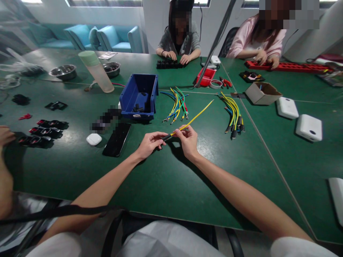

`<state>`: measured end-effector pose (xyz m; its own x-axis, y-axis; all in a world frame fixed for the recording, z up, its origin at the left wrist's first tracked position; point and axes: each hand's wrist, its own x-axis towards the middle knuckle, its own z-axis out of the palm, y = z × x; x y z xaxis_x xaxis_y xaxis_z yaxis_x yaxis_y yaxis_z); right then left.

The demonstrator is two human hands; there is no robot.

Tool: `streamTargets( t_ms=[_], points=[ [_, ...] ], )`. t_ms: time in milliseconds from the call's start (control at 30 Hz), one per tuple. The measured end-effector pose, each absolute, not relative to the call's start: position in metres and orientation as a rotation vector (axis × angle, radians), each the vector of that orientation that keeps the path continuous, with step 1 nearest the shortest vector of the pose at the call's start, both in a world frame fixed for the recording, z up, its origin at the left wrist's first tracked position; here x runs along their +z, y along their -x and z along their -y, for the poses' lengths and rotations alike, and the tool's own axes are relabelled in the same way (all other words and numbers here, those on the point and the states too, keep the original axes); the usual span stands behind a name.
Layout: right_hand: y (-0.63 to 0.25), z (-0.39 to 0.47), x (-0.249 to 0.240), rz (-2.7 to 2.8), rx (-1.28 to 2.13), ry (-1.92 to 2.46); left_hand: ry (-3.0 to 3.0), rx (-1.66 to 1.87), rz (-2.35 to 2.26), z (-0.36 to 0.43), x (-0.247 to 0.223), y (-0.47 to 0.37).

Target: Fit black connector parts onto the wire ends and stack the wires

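Observation:
Between my two hands is a yellow wire with a black sleeve near its left end. My left hand pinches the black sleeve end. My right hand grips the yellow part just beside the sleeve, and the wire's free end points up and to the right. Beyond my hands lies a loose bunch of yellow, green, blue and red wires with metal ends. To the right rests a second bunch of wires, several with black sleeves. A blue bin holds small black pieces.
A black phone and a white case lie left of my hands. Farther back are a bottle, metal bowls, a red tray and a cardboard box. Two people work across the table; another person's arm shows at left.

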<state>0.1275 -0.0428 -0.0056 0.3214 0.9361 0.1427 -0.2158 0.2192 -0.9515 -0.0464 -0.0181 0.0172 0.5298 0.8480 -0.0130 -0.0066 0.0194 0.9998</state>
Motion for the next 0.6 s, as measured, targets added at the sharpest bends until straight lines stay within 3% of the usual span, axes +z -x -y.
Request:
streamTargets(
  t_ms=[600],
  points=[
    [-0.1284, 0.0425, -0.0079, 0.906, 0.977, 1.048, -1.380, 0.767, -0.773, 0.0172, 0.0160, 0.0475]
  ],
)
